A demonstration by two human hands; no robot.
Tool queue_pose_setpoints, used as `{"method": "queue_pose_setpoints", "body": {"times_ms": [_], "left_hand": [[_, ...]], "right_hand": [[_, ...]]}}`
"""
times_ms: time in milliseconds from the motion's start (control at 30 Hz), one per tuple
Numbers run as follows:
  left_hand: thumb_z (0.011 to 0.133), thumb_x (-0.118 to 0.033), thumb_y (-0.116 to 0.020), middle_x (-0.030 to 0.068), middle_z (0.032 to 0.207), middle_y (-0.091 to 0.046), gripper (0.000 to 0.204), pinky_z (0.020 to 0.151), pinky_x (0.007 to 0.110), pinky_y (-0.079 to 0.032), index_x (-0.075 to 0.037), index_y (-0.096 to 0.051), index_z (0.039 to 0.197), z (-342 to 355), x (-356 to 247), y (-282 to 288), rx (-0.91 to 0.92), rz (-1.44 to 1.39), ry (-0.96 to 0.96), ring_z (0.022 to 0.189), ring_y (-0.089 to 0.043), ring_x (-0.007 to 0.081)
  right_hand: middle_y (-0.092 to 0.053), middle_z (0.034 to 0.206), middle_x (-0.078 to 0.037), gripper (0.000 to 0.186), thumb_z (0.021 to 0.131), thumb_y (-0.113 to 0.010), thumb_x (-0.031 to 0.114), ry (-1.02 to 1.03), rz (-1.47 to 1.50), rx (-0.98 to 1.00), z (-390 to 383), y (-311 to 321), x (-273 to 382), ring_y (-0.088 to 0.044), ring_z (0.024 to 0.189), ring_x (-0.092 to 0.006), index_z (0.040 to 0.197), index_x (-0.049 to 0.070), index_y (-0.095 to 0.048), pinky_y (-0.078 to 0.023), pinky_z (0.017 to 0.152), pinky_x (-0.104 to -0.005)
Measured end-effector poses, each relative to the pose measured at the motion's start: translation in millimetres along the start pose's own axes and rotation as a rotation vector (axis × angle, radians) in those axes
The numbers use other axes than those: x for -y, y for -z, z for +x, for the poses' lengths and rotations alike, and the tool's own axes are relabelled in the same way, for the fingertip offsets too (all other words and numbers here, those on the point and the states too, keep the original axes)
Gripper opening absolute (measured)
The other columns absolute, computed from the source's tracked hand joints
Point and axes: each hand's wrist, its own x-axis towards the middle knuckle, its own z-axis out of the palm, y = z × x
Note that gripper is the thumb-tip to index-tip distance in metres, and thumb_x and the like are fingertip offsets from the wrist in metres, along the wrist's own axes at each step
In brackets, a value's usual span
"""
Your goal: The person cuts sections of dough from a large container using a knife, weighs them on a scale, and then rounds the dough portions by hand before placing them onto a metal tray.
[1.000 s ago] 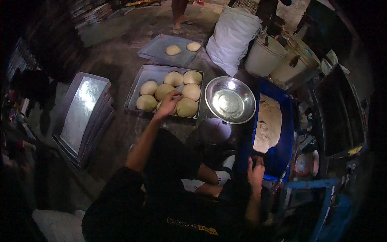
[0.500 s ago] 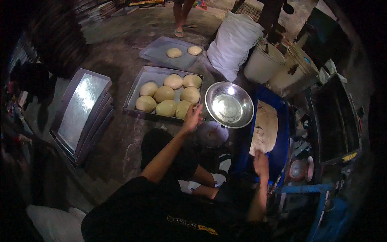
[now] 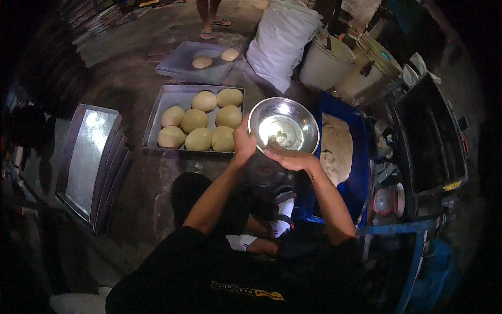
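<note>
A shiny round metal bowl (image 3: 282, 127) is in front of me, between a tray of dough balls and a blue tub. My left hand (image 3: 244, 141) is closed on its left rim. Along the near rim lies my right hand (image 3: 290, 158), the thumb apparently inside the bowl and the fingers outside. A big slab of pale dough (image 3: 336, 148) fills part of the blue tub (image 3: 356, 193) to the right. Several smooth dough balls (image 3: 195, 121) sit in the square metal tray (image 3: 151, 123) to the left. Something round and dark (image 3: 264, 171) is partly hidden under the bowl.
Another tray (image 3: 178, 65) with two dough pieces lies behind. At left leans a stack of metal trays (image 3: 86, 154). A white sack (image 3: 282, 44) and lidded buckets (image 3: 327, 63) stand at the back; a dark rectangular tin (image 3: 429, 138) is at right. A person's feet (image 3: 209, 32) show far off.
My right hand has left the dough in the blue tub and come to the bowl. My left hand has moved from beside the dough tray onto the bowl's rim. The view has shifted slightly.
</note>
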Motion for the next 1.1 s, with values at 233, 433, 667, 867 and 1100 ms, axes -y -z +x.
{"method": "queue_pose_setpoints", "body": {"times_ms": [233, 433, 667, 867, 1100], "left_hand": [[0.087, -0.005, -0.055, 0.0254, 0.105, -0.07, 0.048, 0.084, 0.04, -0.052, -0.001, -0.055, 0.135, 1.9, -11.5, 4.5, 0.062, -0.041, -0.078, 0.099, -0.069, 0.034], [0.089, -0.009, -0.063, 0.0202, 0.104, -0.071, 0.039, 0.088, 0.039, -0.051, -0.003, -0.061, 0.128, 2.9, -22.6, -4.4, 0.065, -0.051, 0.114, 0.096, -0.068, 0.0273], [0.1, -0.031, -0.052, 0.0238, 0.154, -0.03, 0.057, 0.116, 0.043, -0.023, -0.004, -0.036, 0.148, -21.3, -95.3, -3.1, -0.136, 0.304, -0.003, 0.142, -0.03, 0.0328], [0.107, -0.039, -0.025, 0.0109, 0.166, -0.005, 0.062, 0.123, 0.037, -0.003, -0.005, -0.015, 0.157, -147.7, -208.8, -119.2, 0.492, -0.269, -0.094, 0.153, -0.002, 0.0238], [0.101, -0.018, -0.048, 0.0209, 0.149, -0.044, 0.048, 0.111, 0.037, -0.037, -0.006, -0.041, 0.146, -167.0, -95.9, -291.1, 1.097, -0.064, -0.18, 0.139, -0.041, 0.0349]], "right_hand": [[0.009, 0.163, -0.023, 0.097, 0.089, -0.022, 0.081, -0.571, -0.365, -0.216, 43.9, 4.9, -41.0, 0.012, 0.15, -0.038, 0.159, 0.018, 0.001, 0.006, 0.12, -0.0536], [0.008, 0.165, -0.015, 0.086, 0.095, -0.017, 0.073, -0.094, -0.098, -0.131, 68.3, -18.3, -47.0, 0.01, 0.153, -0.0255, 0.159, 0.018, -0.002, 0.006, 0.118, -0.0596], [-0.027, 0.16, -0.014, 0.072, 0.106, -0.022, 0.053, 0.373, 0.833, -0.386, 5.0, -35.1, 1.7, -0.028, 0.146, -0.0246, 0.153, -0.001, -0.025, -0.02, 0.12, -0.0332], [-0.028, 0.157, -0.015, 0.073, 0.106, -0.023, 0.053, 0.357, 1.418, -1.152, -125.5, -68.7, 12.8, -0.025, 0.146, -0.0236, 0.153, -0.004, -0.022, -0.016, 0.121, -0.0339], [-0.03, 0.155, -0.023, 0.066, 0.103, -0.04, 0.05, -0.467, 0.967, -1.282, -254.4, -165.4, -96.9, -0.035, 0.14, -0.0351, 0.148, 0.003, -0.034, -0.031, 0.113, -0.0425]]}}
